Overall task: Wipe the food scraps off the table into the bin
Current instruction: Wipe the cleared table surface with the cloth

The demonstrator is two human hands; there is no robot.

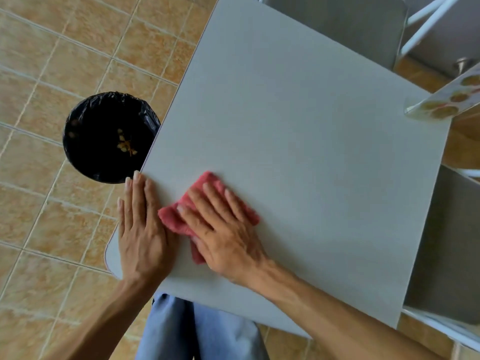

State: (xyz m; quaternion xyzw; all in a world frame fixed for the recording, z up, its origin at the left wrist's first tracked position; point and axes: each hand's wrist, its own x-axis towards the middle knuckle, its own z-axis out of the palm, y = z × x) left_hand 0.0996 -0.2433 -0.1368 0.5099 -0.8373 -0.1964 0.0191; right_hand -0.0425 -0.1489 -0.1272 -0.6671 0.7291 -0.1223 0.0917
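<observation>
While I watched through the head camera, my right hand lay flat, fingers spread, pressed down on a crumpled pinkish-red cloth on the pale grey, round-cornered counter. It pinned the cloth under its palm rather than gripping it, and the cloth showed past the fingertips and on the thumb side. My left hand lay open and flat along the counter's left edge, just beside the cloth, with fingers straight and close together; the outer fingers hung over the edge above the floor. It held nothing.

Beside that left edge stood a round bin lined with a glossy black plastic bag, on the floor and partly tucked under the counter's rim. A few yellowish and orange food scraps lay at the bottom of it. I saw no scraps on the bare grey surface.

Beige tiled floor filled the left side. My light blue trousers showed below the near edge. At the far right corner, a pale board printed with round orange and yellow shapes jutted in over the counter; I could not tell what it was.
</observation>
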